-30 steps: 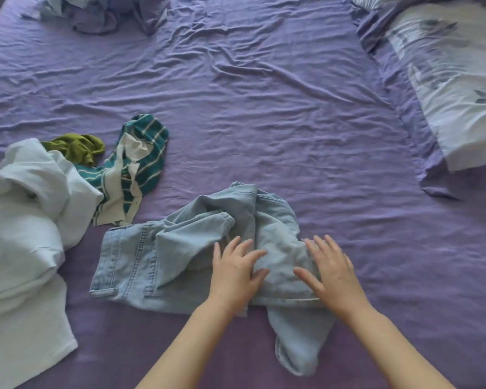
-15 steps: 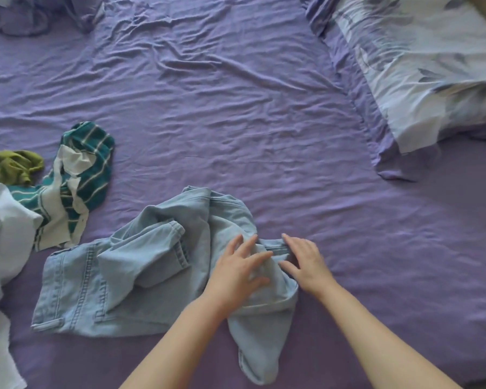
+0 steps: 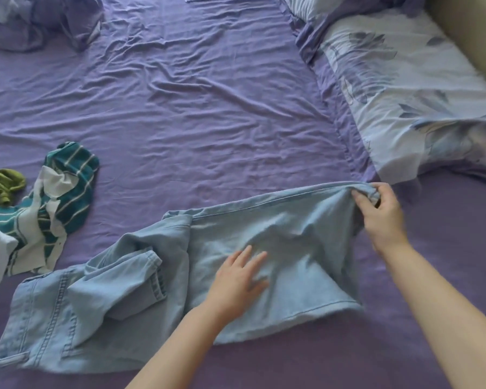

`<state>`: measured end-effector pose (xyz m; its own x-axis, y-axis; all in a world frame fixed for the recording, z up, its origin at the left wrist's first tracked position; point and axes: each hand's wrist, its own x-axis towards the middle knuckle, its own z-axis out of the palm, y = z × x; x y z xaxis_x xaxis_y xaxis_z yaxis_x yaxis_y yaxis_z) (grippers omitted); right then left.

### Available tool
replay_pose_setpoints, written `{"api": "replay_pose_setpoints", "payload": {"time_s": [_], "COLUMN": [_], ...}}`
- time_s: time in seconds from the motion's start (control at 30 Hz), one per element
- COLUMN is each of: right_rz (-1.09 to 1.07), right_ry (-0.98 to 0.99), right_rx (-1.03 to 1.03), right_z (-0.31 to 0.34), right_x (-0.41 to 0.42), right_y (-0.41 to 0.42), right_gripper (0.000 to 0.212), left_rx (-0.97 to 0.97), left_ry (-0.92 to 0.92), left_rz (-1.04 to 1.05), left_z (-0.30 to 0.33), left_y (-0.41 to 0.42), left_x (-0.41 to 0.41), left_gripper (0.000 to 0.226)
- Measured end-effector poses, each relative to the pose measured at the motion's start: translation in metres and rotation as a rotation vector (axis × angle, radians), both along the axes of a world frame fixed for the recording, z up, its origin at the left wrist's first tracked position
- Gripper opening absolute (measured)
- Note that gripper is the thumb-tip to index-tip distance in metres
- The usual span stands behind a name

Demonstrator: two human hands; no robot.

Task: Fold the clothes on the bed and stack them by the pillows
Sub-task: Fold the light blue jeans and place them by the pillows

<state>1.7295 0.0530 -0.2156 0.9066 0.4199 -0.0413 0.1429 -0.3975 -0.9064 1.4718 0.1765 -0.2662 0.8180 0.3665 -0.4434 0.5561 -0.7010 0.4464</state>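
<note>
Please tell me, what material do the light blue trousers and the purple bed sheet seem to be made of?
The light blue trousers look like denim, faded and matte: doubled stitched seams and a sewn pocket show near the waist. The purple bed sheet looks like thin woven cloth, perhaps cotton or a blend, with a slight sheen; it lies in many fine wrinkles. The exact fibre cannot be told.

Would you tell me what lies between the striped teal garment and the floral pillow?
In the head view, only bare, wrinkled purple sheet lies between the striped teal garment and the floral pillow.
</note>
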Motion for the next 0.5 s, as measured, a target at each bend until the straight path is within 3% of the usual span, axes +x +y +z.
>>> {"api": "replay_pose_setpoints", "payload": {"time_s": [0.13, 0.3, 0.5], "right_rz": [0.063, 0.224, 0.246], "right_ry": [-0.205, -0.050, -0.027], "right_rx": [-0.251, -0.395, -0.689], "right_z": [0.004, -0.027, -0.078], "right_x": [0.039, 0.040, 0.011], "right_y": [0.015, 0.021, -0.037], "right_gripper": [0.026, 0.085, 0.073], "left_rx": [0.026, 0.039, 0.234], "left_ry": [0.095, 0.204, 0.051], "left_rz": [-0.090, -0.107, 0.068], "left_z": [-0.012, -0.027, -0.036], "left_y": [-0.005, -0.001, 0.017], "left_x": [0.032, 0.061, 0.070], "left_gripper": [0.061, 0.065, 0.056]}}
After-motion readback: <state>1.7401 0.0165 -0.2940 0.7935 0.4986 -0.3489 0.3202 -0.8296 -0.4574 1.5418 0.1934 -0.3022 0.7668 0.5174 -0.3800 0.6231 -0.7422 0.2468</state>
